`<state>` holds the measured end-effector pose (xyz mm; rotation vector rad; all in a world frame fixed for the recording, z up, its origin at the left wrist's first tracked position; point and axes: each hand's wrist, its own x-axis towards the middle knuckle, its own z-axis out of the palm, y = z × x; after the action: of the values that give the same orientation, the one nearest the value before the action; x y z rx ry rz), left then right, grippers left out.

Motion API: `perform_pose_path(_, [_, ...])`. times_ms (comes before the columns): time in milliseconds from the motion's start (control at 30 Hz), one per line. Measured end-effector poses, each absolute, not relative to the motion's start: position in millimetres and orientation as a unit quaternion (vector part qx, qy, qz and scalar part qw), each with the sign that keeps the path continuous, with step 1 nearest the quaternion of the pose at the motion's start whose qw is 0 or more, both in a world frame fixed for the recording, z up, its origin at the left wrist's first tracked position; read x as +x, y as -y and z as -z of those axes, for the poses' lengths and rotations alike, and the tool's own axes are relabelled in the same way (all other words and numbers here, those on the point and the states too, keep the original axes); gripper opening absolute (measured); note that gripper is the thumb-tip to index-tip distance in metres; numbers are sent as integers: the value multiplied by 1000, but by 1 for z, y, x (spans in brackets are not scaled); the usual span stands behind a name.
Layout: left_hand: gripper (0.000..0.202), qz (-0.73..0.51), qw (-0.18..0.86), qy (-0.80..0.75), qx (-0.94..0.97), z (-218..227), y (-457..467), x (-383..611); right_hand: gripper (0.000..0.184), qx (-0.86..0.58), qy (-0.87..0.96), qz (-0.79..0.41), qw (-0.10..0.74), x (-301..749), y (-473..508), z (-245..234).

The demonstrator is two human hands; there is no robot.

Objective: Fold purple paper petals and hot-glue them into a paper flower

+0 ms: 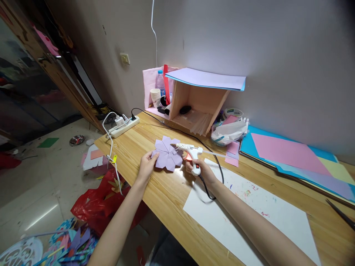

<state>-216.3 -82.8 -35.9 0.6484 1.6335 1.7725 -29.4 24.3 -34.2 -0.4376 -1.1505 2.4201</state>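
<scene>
The lilac paper flower (166, 159) lies between the hands: the left hand (146, 166) pinches its left edge, thumb on top — the right hand (203, 170) is wrapped round a white glue gun (196, 150), nozzle over the petals, contact hard to tell. A black cord (222, 171) loops beside the right wrist — white sheet (260, 199) beneath that forearm.

The left hand (146, 167) had fingers hidden beneath the purple paper flower (166, 158), at its eight o'clock. The frame cropped a dark pointed tool (341, 215) near four o'clock and a white openwork piece (21, 252) near eight.
</scene>
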Motion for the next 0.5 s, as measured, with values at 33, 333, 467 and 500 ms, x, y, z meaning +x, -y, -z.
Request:
perform_pose_path(33, [34, -668, 309, -629, 251, 38, 82, -217, 15, -156, 416, -871, 209, -29, -24, 34])
perform_pose_path(333, [46, -531, -12, -730, 431, -38, 107, -152, 16, -185, 328, -869, 320, -29, -31, 25])
perform_pose_path(467, [41, -545, -3, -711, 445, -73, 119, -121, 14, -204, 346, -860, 315, -28, -29, 24])
perform_pose_path(500, [36, -567, 41, -692, 446, -74, 122, -117, 13, -208, 358, -857, 307, -28, -28, 24])
